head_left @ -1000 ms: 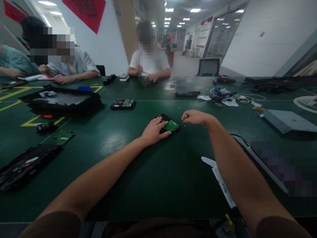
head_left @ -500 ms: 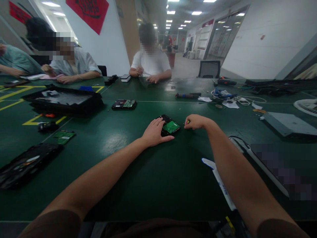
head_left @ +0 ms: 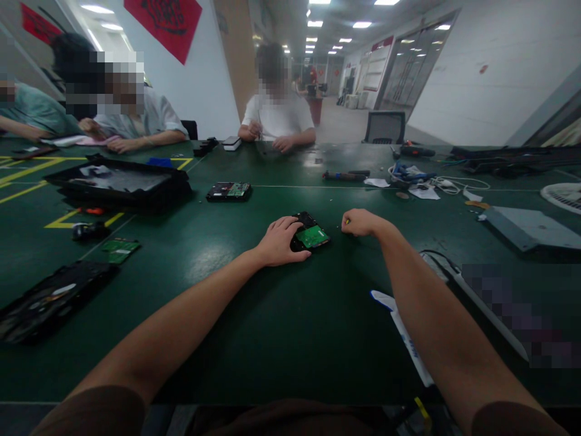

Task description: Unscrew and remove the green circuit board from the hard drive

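A hard drive (head_left: 313, 235) with a green circuit board lies on the green table in front of me. My left hand (head_left: 282, 241) is around its left side, fingers on the far edge and thumb by the near edge. To the right of the drive, my right hand (head_left: 361, 221) is closed above the table. A small bit of something yellow (head_left: 348, 221) shows between its fingers; most of it is hidden in the fist. A tiny speck lies on the table between the drive and this hand.
Another hard drive (head_left: 229, 191) lies farther off. At left are a black tray (head_left: 122, 181), a loose circuit board (head_left: 120, 249) and a black casing (head_left: 54, 297). At right sit a grey metal box (head_left: 531, 229), cables and a screwdriver-like tool (head_left: 345, 175). Several people sit across the table.
My left hand has slid slightly left on the hard drive, its thumb drawn back. The right hand has shifted a little away from the drive, still closed.
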Available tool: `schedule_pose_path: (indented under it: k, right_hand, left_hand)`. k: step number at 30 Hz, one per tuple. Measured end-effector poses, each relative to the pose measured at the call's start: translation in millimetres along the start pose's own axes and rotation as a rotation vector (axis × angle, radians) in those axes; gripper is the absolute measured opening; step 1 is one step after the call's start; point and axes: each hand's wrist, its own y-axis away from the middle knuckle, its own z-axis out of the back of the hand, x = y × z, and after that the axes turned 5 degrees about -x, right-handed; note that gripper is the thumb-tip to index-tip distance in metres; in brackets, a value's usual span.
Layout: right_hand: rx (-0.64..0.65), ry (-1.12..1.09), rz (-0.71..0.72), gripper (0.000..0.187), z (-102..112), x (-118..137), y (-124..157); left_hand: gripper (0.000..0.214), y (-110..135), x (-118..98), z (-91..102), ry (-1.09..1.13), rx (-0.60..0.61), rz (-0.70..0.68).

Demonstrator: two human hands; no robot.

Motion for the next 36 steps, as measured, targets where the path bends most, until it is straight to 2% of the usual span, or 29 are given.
schedule_pose_path:
  k: [5, 9, 14, 18, 24, 31, 36]
  right_hand:
    - [-0.053, 0.023, 0.015, 0.014, -4, -3, -5]
    - [-0.105, 0.023, 0.036, 0.019, -7, -5, -7]
    - [-0.158, 0.029, 0.079, 0.019, -13, -4, -11]
    - [-0.163, 0.035, 0.101, 0.015, -16, -2, -14]
    - [-0.169, 0.035, 0.107, 0.015, -11, 0, -10]
    - [-0.268, 0.029, 0.071, 0.023, 3, 7, -5]
    - [-0.265, -0.024, 0.151, 0.019, 13, 23, 4]
  left_hand:
    - [0.091, 4, 12, 4.8, 0.114, 0.083, -0.128]
    - [0.091, 4, 11, 4.3, 0.151, 0.104, -0.18]
    - [0.095, 7, 0, 3.8, 0.079, 0.032, -0.109]
    - [0.09, 11, -9, 2.1, 0.027, -0.029, -0.022]
    - [0.085, 12, -20, -2.0, 0.039, -0.012, 0.018]
    - [0.084, 11, -23, -1.8, 0.102, 0.011, 0.014]
    - [0.082, 9, -19, -1.9, 0.138, 0.032, 0.018]
